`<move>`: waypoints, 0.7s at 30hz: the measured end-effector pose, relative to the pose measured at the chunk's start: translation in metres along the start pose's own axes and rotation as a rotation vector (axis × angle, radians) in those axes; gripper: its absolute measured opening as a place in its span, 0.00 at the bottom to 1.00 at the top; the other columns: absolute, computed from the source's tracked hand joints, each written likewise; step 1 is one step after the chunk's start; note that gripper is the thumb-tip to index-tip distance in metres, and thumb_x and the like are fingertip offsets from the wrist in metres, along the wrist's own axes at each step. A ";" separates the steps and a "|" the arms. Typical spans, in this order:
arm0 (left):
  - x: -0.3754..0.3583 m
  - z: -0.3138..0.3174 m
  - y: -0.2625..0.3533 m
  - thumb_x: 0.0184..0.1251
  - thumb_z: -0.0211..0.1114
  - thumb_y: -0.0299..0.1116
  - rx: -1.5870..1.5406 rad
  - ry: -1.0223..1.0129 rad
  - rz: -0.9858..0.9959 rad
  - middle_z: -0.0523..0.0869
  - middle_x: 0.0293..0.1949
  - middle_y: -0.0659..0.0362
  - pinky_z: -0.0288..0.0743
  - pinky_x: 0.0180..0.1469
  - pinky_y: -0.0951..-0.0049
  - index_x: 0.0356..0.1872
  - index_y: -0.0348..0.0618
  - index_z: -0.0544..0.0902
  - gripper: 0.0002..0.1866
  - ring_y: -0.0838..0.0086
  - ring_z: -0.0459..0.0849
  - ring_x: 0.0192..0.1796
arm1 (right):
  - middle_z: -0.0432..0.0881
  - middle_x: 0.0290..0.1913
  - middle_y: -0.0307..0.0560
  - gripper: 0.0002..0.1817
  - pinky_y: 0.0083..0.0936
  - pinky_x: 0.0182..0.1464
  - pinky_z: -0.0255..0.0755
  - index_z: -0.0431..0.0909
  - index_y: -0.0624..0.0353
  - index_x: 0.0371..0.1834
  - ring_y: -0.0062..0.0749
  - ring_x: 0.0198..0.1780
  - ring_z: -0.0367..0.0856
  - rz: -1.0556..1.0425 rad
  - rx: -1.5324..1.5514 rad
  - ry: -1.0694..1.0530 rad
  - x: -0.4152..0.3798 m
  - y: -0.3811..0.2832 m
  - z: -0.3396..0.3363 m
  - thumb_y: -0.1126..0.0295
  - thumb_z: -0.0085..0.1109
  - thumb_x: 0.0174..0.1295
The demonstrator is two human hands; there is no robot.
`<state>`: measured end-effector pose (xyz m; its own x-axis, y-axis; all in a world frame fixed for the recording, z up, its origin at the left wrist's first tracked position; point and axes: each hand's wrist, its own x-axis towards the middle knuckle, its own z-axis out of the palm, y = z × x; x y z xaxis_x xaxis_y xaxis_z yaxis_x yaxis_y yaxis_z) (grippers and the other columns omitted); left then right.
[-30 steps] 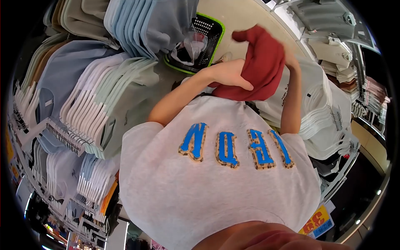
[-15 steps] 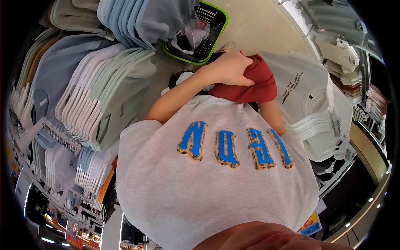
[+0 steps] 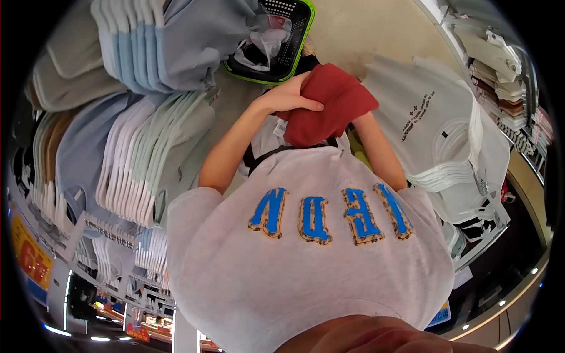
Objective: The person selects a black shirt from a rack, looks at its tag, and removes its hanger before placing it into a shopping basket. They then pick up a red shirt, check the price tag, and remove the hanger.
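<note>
A folded dark-red cloth (image 3: 332, 103) is held up in front of my chest. My left hand (image 3: 294, 94) grips its left side, with the thumb lying over the top. My right hand is hidden under the cloth's right side; only the wrist (image 3: 364, 122) and forearm come out below it, so its fingers cannot be made out. A small white tag (image 3: 281, 127) shows at the cloth's lower left edge. Beneath it, a black strap (image 3: 268, 154) crosses near the hem of my light shirt.
Racks of hanging shirts (image 3: 132, 153) crowd the left. A black basket with a green rim (image 3: 312, 29) holds a plastic bag (image 3: 268, 44) beyond my hands. Pale grey shirts (image 3: 438, 123) hang close on the right, with folded clothes (image 3: 500, 76) on a shelf behind.
The red cloth has shifted left and now looks flatter and more spread. My left hand has moved left with it, its thumb now on top. The view has turned slightly.
</note>
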<state>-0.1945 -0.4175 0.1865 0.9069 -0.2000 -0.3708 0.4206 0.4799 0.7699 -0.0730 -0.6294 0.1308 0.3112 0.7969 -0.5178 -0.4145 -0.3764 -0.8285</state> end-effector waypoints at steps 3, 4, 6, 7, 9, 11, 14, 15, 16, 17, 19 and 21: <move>0.031 -0.022 -0.023 0.50 0.75 0.28 -0.014 0.132 0.013 0.77 0.61 0.53 0.67 0.67 0.69 0.68 0.35 0.65 0.42 0.69 0.76 0.63 | 0.69 0.70 0.45 0.32 0.32 0.71 0.60 0.62 0.57 0.71 0.32 0.70 0.67 0.244 0.472 0.028 0.021 -0.037 -0.021 0.46 0.44 0.73; 0.042 -0.025 -0.025 0.50 0.75 0.28 -0.014 0.128 -0.006 0.77 0.61 0.53 0.67 0.67 0.69 0.68 0.35 0.65 0.42 0.69 0.76 0.63 | 0.68 0.71 0.44 0.35 0.34 0.71 0.60 0.61 0.56 0.72 0.32 0.70 0.66 0.482 0.954 0.063 0.028 -0.052 -0.025 0.43 0.44 0.72; 0.069 -0.029 -0.030 0.50 0.75 0.26 -0.096 0.386 0.081 0.78 0.59 0.53 0.68 0.66 0.69 0.66 0.34 0.67 0.39 0.70 0.76 0.62 | 0.70 0.69 0.45 0.39 0.36 0.70 0.62 0.62 0.57 0.72 0.34 0.69 0.69 0.366 0.805 0.183 0.040 -0.052 -0.036 0.37 0.43 0.69; 0.084 -0.033 -0.040 0.50 0.74 0.25 -0.082 0.456 0.174 0.79 0.57 0.52 0.69 0.64 0.69 0.63 0.33 0.68 0.36 0.69 0.77 0.60 | 0.70 0.68 0.46 0.39 0.35 0.69 0.63 0.62 0.58 0.71 0.34 0.67 0.70 0.316 0.611 0.127 0.048 -0.048 -0.048 0.38 0.45 0.69; 0.114 -0.037 -0.047 0.52 0.75 0.26 0.006 0.544 0.198 0.80 0.57 0.53 0.71 0.63 0.69 0.62 0.34 0.69 0.35 0.69 0.78 0.59 | 0.73 0.65 0.49 0.37 0.32 0.67 0.64 0.64 0.62 0.70 0.32 0.65 0.71 0.242 0.192 0.089 0.072 -0.041 -0.071 0.49 0.61 0.65; 0.137 -0.037 -0.042 0.53 0.75 0.27 0.185 0.678 0.159 0.81 0.55 0.53 0.73 0.61 0.69 0.61 0.34 0.71 0.33 0.69 0.80 0.57 | 0.73 0.64 0.49 0.39 0.31 0.67 0.64 0.64 0.63 0.69 0.31 0.65 0.71 0.150 -0.014 0.085 0.087 -0.041 -0.083 0.55 0.67 0.60; 0.173 -0.054 -0.043 0.53 0.76 0.28 0.080 0.634 0.086 0.82 0.53 0.54 0.73 0.60 0.70 0.60 0.33 0.72 0.32 0.70 0.80 0.55 | 0.75 0.62 0.49 0.43 0.29 0.65 0.66 0.66 0.66 0.66 0.29 0.63 0.73 0.068 -0.114 0.139 0.112 -0.038 -0.101 0.64 0.78 0.47; 0.186 -0.062 -0.046 0.52 0.77 0.28 -0.034 0.601 0.099 0.82 0.53 0.54 0.74 0.59 0.70 0.60 0.34 0.72 0.33 0.71 0.81 0.54 | 0.76 0.61 0.49 0.42 0.28 0.64 0.67 0.67 0.66 0.66 0.29 0.61 0.74 0.160 -0.023 0.140 0.120 -0.032 -0.112 0.64 0.77 0.49; 0.196 -0.070 -0.049 0.52 0.77 0.28 -0.031 0.597 0.082 0.82 0.53 0.54 0.74 0.59 0.70 0.60 0.34 0.72 0.33 0.71 0.81 0.54 | 0.77 0.60 0.49 0.40 0.27 0.63 0.69 0.68 0.66 0.65 0.29 0.60 0.76 0.251 0.069 0.141 0.129 -0.026 -0.122 0.64 0.77 0.50; 0.207 -0.078 -0.049 0.52 0.77 0.29 -0.057 0.571 0.025 0.82 0.53 0.54 0.74 0.59 0.70 0.60 0.34 0.72 0.33 0.71 0.81 0.54 | 0.77 0.60 0.49 0.40 0.27 0.63 0.69 0.68 0.66 0.65 0.29 0.60 0.76 0.259 0.084 0.147 0.139 -0.013 -0.129 0.64 0.77 0.50; 0.229 -0.099 -0.058 0.52 0.77 0.30 -0.080 0.538 -0.048 0.82 0.53 0.55 0.74 0.58 0.70 0.60 0.35 0.73 0.34 0.71 0.81 0.54 | 0.78 0.59 0.48 0.37 0.28 0.60 0.72 0.70 0.64 0.64 0.31 0.58 0.78 0.367 0.355 0.148 0.160 0.018 -0.139 0.66 0.76 0.51; 0.252 -0.126 -0.077 0.53 0.77 0.35 -0.107 0.509 -0.232 0.84 0.51 0.53 0.75 0.56 0.71 0.56 0.32 0.76 0.30 0.71 0.82 0.51 | 0.78 0.59 0.48 0.36 0.30 0.60 0.72 0.69 0.63 0.64 0.32 0.58 0.79 0.459 0.482 0.173 0.181 0.035 -0.146 0.66 0.75 0.52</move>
<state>-0.0009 -0.3974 -0.0316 0.6539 0.1136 -0.7480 0.5788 0.5616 0.5913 0.0935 -0.5674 -0.0229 0.1284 0.5050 -0.8535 -0.8588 -0.3738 -0.3503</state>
